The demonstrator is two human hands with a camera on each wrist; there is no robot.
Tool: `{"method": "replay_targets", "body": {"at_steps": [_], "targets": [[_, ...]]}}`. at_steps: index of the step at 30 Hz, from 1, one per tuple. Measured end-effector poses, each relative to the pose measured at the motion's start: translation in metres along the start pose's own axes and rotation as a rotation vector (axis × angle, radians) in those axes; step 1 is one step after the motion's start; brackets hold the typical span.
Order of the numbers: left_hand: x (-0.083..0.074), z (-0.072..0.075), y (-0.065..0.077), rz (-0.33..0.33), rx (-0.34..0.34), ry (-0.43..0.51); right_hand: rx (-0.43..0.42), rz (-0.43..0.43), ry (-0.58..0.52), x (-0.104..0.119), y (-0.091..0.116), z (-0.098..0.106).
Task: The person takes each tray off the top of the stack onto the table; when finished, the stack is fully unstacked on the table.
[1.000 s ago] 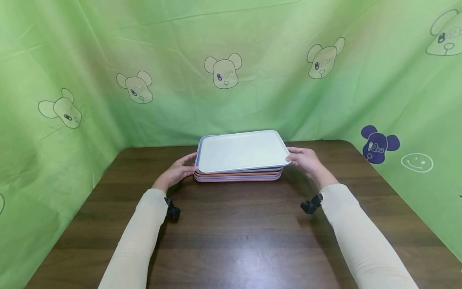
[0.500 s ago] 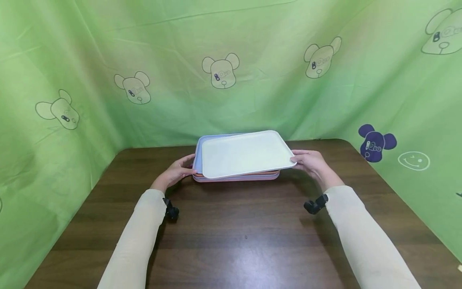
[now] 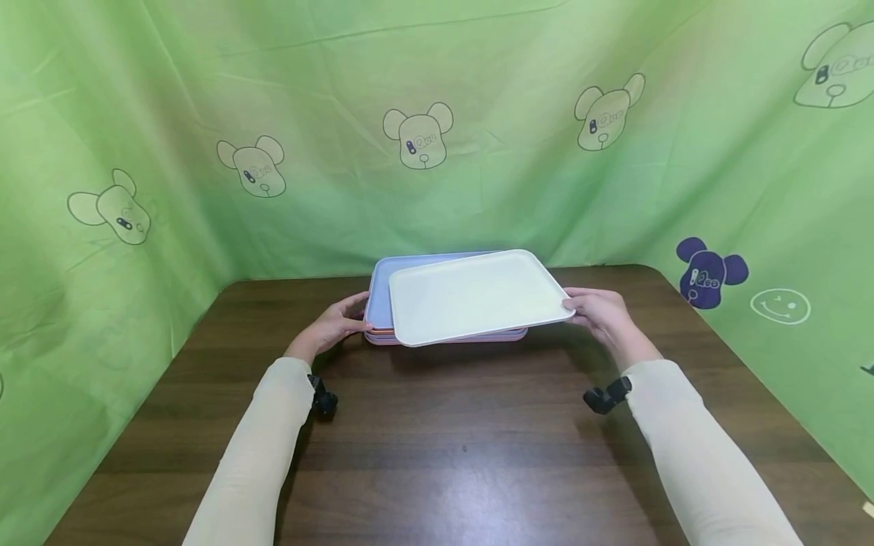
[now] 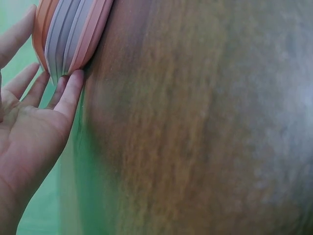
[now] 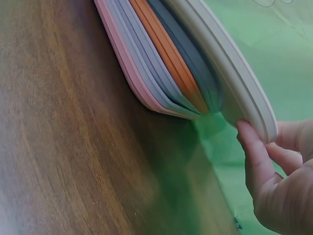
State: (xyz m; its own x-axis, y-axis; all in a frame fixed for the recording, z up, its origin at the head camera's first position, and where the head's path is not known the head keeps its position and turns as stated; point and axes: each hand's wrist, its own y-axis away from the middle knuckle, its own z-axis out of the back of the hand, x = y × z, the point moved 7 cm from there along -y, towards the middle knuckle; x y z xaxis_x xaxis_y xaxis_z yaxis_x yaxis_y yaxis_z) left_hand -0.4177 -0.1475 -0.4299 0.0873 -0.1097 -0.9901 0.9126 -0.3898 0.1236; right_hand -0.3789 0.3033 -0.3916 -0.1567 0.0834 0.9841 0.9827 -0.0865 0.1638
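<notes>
A white rectangular tray point(image 3: 478, 299) lies slanted over a stack of coloured trays at the back of the table. My right hand point(image 3: 604, 315) pinches its right front corner, thumb on top and fingers beneath. In the right wrist view that corner is raised off the stack, leaving a gap. Below it the blue tray point(image 3: 380, 292) shows on top, then an orange tray point(image 5: 168, 56), pale purple ones and a pink tray point(image 5: 128, 81) at the bottom. At the stack's left end my left hand point(image 3: 331, 327) touches the side with fairly straight fingers, its thumb by the front corner.
The brown wooden table point(image 3: 437, 447) extends toward me and to both sides. A green curtain point(image 3: 321, 212) with bear-head prints hangs behind and along both sides. A black wrist camera point(image 3: 324, 398) sits on the left wrist, another camera point(image 3: 606, 396) on the right.
The white tray has slid right and toward me, uncovering more of the blue tray at the left. My right hand has moved right with it; the left hand stays by the stack.
</notes>
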Motion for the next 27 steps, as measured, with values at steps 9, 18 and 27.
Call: {"method": "replay_targets", "body": {"at_steps": [9, 18, 27], "targets": [[0.001, 0.001, 0.000, 0.012, -0.013, -0.007, -0.077, -0.015, -0.078, -0.002, 0.005, 0.019], [-0.001, 0.004, -0.001, 0.003, -0.011, -0.047, -0.177, -0.089, -0.186, -0.006, 0.014, 0.053], [0.000, 0.007, 0.000, 0.014, -0.028, -0.059, -0.241, -0.139, -0.324, -0.007, 0.021, 0.087]]}}
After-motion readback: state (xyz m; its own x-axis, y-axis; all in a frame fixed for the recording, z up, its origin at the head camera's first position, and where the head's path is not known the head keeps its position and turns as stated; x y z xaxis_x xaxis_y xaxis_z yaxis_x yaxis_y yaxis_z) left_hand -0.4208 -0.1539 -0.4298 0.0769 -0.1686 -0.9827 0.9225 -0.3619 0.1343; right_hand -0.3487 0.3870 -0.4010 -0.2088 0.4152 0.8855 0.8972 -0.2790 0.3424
